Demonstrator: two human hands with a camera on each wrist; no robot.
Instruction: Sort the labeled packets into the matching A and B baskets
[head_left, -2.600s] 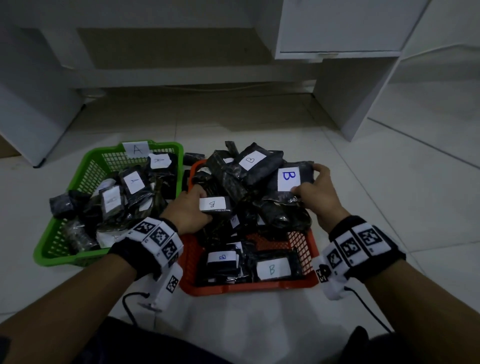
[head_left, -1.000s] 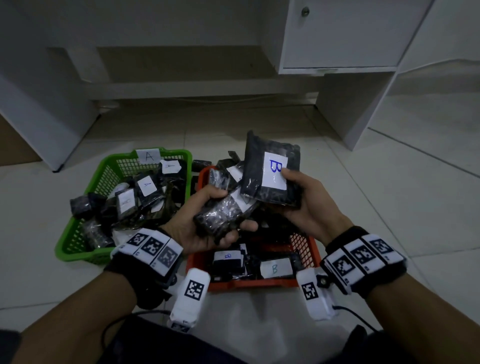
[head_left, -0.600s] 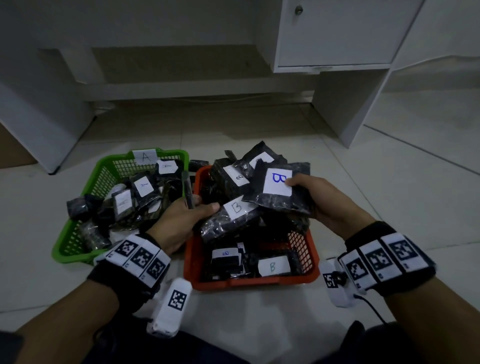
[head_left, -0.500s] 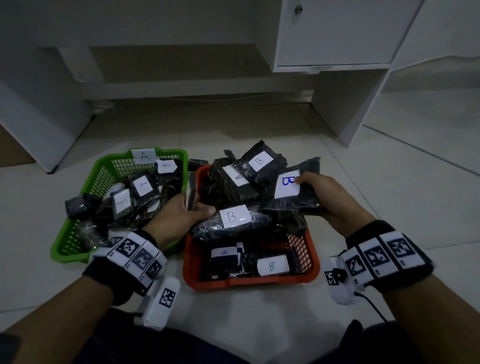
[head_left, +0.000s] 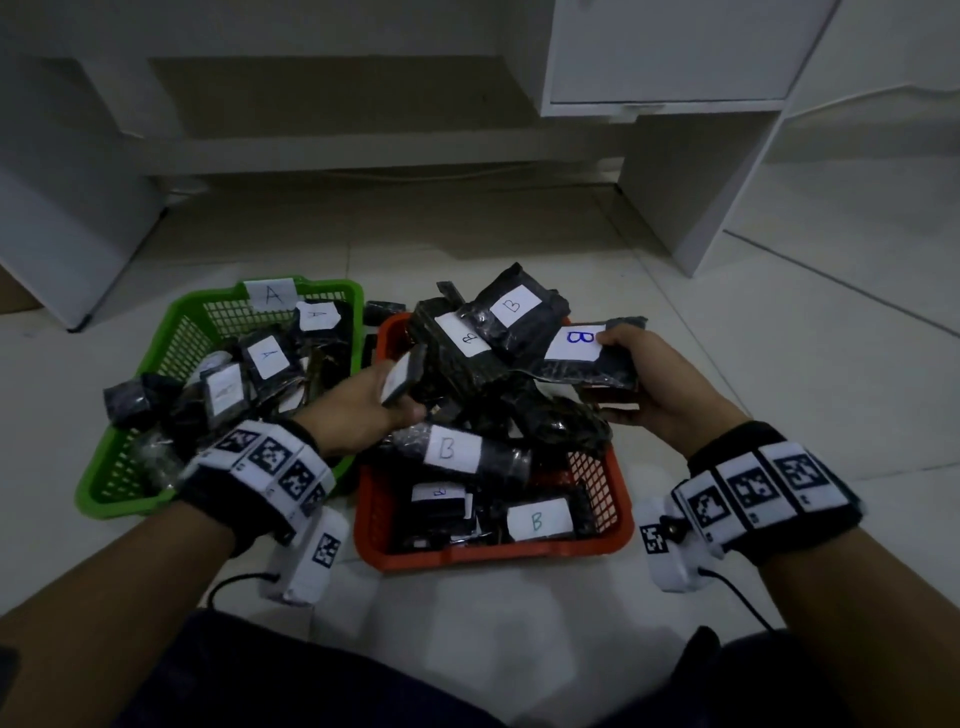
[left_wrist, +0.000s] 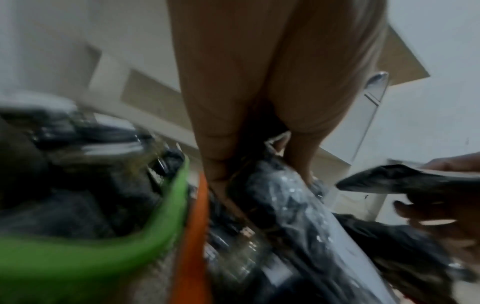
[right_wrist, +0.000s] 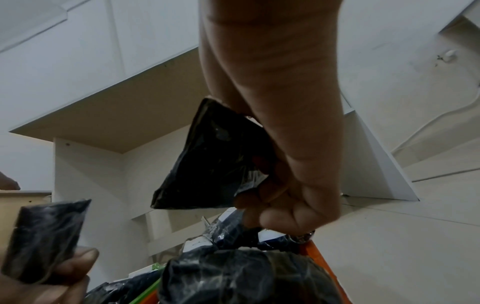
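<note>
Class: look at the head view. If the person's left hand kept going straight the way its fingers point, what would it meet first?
Probably the B-labelled packets piled in the orange basket; the left hand, holding a small packet, points at them, though depth is unclear.

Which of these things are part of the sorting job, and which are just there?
Part of the job:
- green basket tagged A
- orange basket tagged B
- B packet held by right hand
- small packet in left hand

Just there:
- white desk
- tiled floor
- wrist bands
</note>
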